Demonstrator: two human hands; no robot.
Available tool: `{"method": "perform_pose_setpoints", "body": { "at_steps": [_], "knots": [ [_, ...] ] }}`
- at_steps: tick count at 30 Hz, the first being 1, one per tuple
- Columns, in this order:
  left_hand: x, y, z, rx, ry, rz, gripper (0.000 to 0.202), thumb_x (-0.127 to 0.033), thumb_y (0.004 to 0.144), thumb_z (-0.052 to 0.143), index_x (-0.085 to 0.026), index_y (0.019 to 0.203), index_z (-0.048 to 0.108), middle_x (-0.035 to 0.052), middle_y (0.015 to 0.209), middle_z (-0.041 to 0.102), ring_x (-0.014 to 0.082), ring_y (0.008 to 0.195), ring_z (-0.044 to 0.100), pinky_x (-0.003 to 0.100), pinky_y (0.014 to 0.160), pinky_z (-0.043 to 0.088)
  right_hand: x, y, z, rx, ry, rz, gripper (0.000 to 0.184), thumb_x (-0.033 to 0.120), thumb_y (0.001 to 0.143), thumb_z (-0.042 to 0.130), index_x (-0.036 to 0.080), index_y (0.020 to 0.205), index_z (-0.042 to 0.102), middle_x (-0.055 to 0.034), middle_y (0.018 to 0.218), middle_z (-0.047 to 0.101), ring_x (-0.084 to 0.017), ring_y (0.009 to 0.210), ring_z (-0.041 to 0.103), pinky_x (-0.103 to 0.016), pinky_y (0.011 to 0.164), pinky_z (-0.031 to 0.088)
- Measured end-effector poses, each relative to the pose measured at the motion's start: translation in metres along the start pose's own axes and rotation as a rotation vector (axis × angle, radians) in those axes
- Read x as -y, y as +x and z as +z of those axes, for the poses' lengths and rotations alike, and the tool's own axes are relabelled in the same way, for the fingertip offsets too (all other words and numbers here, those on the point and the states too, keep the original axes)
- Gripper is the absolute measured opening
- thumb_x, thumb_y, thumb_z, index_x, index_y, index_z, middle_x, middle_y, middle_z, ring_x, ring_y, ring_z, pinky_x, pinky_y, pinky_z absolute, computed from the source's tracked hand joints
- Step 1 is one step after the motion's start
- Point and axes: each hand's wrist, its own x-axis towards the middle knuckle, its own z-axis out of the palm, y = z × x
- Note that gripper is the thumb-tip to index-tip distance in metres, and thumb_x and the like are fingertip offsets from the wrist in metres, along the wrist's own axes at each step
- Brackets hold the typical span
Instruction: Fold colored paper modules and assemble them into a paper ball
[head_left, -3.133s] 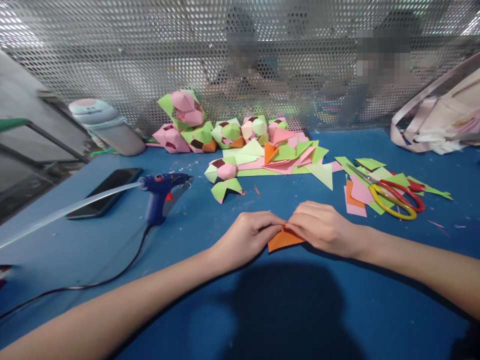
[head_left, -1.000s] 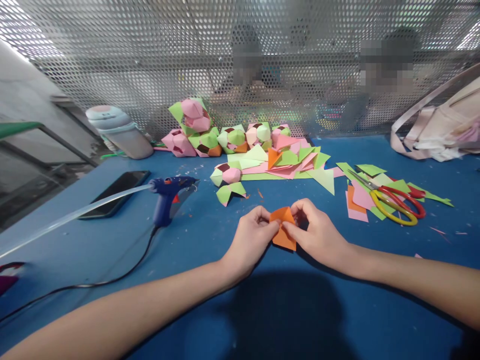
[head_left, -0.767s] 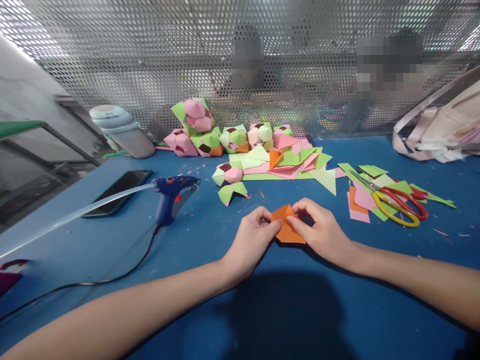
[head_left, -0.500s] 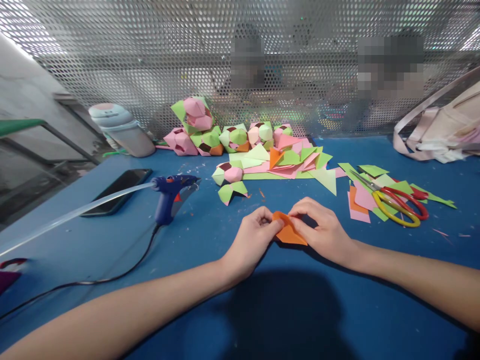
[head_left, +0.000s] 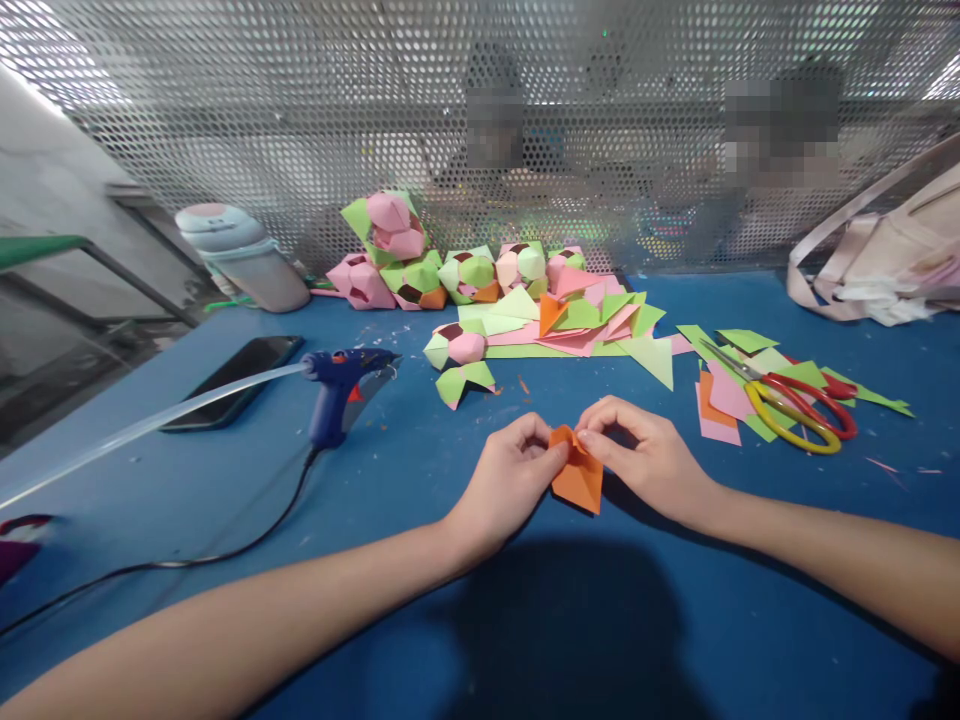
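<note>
An orange piece of folded paper [head_left: 577,483] is held just above the blue table, between both hands. My left hand [head_left: 510,475] pinches its left edge between thumb and fingers. With thumb and fingertips, my right hand [head_left: 645,450] grips the top right part, where a small fold stands up. Beyond the hands lie a green folded paper piece [head_left: 465,382] and a small green and pink paper ball [head_left: 456,345]. A loose pile of pink, green and orange paper pieces [head_left: 592,320] spreads behind them.
A blue glue gun [head_left: 334,395] with a trailing cord stands left, near a phone [head_left: 238,385] and a tilted bottle [head_left: 244,258]. Scissors [head_left: 795,405] lie on paper scraps at right. Several paper balls [head_left: 412,270] line the perforated metal screen [head_left: 300,130]. A bag [head_left: 900,245] sits far right.
The orange paper has turned, its lower corner now pointing more downward, and a small fold shows at its top. My right fingers have shifted slightly; my left hand has barely moved.
</note>
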Motion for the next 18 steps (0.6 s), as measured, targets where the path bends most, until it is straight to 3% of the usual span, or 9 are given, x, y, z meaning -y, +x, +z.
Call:
{"method": "perform_pose_setpoints", "body": {
  "at_steps": [5,11,16,18],
  "knots": [
    [-0.0011,-0.0014,0.0000,0.008,0.073,0.052,0.021,-0.032,0.079,0.062,-0.017,0.070,0.051,-0.0037,0.064,0.052,0.0092,0.060,0.047,0.021,0.056,0.037,0.0022,0.0034,-0.0010,0.024,0.178,0.226,0.025,0.039,0.093,0.048,0.019,0.084,0.058,0.0014,0.077,0.054,-0.012,0.073,0.051,-0.025,0.067,0.043],
    [0.0003,-0.0003,-0.0016,-0.014,0.118,0.072,0.020,-0.033,0.080,0.061,-0.017,0.070,0.053,-0.0030,0.065,0.053,0.0099,0.059,0.047,0.022,0.056,0.037,0.0020,0.0053,-0.0032,0.128,0.189,0.219,0.025,0.043,0.089,0.054,0.019,0.091,0.062,-0.0010,0.086,0.061,-0.014,0.080,0.054,-0.027,0.073,0.044],
    [0.0023,0.0007,-0.0018,-0.006,0.122,0.086,0.019,-0.031,0.080,0.061,-0.017,0.071,0.052,-0.0032,0.065,0.054,0.0098,0.060,0.048,0.022,0.057,0.037,-0.0013,0.0064,-0.0016,0.069,0.202,0.260,0.046,0.049,0.097,0.031,0.018,0.084,0.063,-0.0021,0.079,0.059,-0.015,0.075,0.052,-0.029,0.072,0.044],
    [0.0029,0.0007,-0.0019,-0.009,0.159,0.101,0.018,-0.031,0.081,0.060,-0.017,0.071,0.052,-0.0029,0.066,0.054,0.0099,0.060,0.047,0.022,0.057,0.037,-0.0026,0.0072,-0.0008,0.052,0.190,0.268,0.043,0.047,0.097,0.034,0.018,0.082,0.062,-0.0019,0.080,0.059,-0.015,0.076,0.053,-0.028,0.072,0.043]
  ]
}}
